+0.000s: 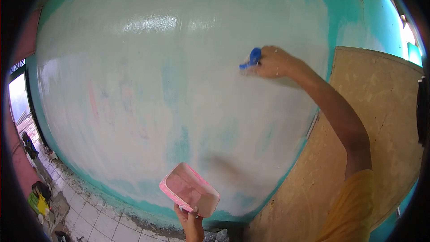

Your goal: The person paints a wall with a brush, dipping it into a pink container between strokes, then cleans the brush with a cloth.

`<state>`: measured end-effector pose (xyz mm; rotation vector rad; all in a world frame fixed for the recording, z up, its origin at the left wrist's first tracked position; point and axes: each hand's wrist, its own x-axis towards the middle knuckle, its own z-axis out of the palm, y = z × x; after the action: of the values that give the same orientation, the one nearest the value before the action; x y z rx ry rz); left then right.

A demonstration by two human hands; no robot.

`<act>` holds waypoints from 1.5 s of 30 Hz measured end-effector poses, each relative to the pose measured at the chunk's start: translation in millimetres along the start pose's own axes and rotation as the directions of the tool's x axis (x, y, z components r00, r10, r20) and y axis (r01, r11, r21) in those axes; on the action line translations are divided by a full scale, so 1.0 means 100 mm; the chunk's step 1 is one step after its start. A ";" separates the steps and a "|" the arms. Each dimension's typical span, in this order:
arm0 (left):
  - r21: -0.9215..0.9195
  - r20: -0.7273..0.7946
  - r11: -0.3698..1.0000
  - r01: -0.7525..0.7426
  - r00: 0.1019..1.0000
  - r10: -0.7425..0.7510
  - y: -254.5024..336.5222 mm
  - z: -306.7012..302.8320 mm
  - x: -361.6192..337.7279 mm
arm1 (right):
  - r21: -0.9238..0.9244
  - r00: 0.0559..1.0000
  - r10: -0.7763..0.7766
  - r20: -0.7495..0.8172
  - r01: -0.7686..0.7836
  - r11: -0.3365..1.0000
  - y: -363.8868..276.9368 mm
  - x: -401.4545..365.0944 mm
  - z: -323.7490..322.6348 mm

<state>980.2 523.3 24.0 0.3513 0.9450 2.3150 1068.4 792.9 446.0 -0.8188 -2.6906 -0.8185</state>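
Observation:
A blue-handled tool is gripped in my right hand, its working end against or close to the wall and partly hidden by the fingers. The wall is turquoise, largely coated in whitish paint, with a wet shine near the top. Low in the view, my left hand holds up a pink rectangular tub from below, tilted so its inside shows. Paint smears mark the tub and my fingers.
A brown board leans at the right. White floor tiles run along the wall's base at lower left, with bags and clutter. A doorway opens at far left. Clear plastic lies beside my left hand.

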 end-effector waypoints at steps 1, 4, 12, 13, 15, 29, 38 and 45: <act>0.010 -0.006 1.000 0.005 1.000 -0.005 -0.01 -0.01 0.00 | -0.063 0.989 -0.021 -0.145 0.012 0.998 0.18 0.13 -0.03; 0.015 -0.056 1.000 -0.018 0.998 0.019 -0.03 -0.04 0.01 | -0.105 0.905 0.031 -0.424 -0.083 0.991 0.45 0.34 -0.48; 0.001 -0.122 0.996 -0.085 0.989 0.084 0.09 -0.15 0.04 | 0.049 0.644 0.136 -0.753 -0.151 0.987 0.55 0.68 -0.82; 0.007 -0.132 0.996 -0.089 0.987 0.089 0.09 -0.16 0.04 | -0.056 0.677 0.036 -0.736 -0.114 0.992 0.51 0.68 -0.67; 0.004 -0.130 0.996 -0.093 0.987 0.093 0.10 -0.16 0.05 | -0.171 0.758 -0.098 -0.645 -0.019 0.985 0.31 0.57 -0.25; -0.011 -0.099 0.999 -0.044 0.994 0.043 0.09 -0.25 0.15 | -0.102 0.740 -0.075 -0.668 0.008 0.995 0.36 0.83 -0.40; -0.012 -0.026 0.997 0.072 0.997 -0.073 0.24 -0.43 0.42 | -0.059 0.776 0.088 -0.624 -0.159 0.985 -0.14 0.70 -0.57; -0.035 0.084 0.993 0.116 0.990 -0.113 0.47 -0.73 0.56 | 0.281 0.949 -0.088 -0.301 0.177 0.943 -1.08 -0.14 0.40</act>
<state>883.4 491.7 5.9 0.3628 0.8552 2.1949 1016.9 735.3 359.6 -0.4139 -2.5402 -0.4802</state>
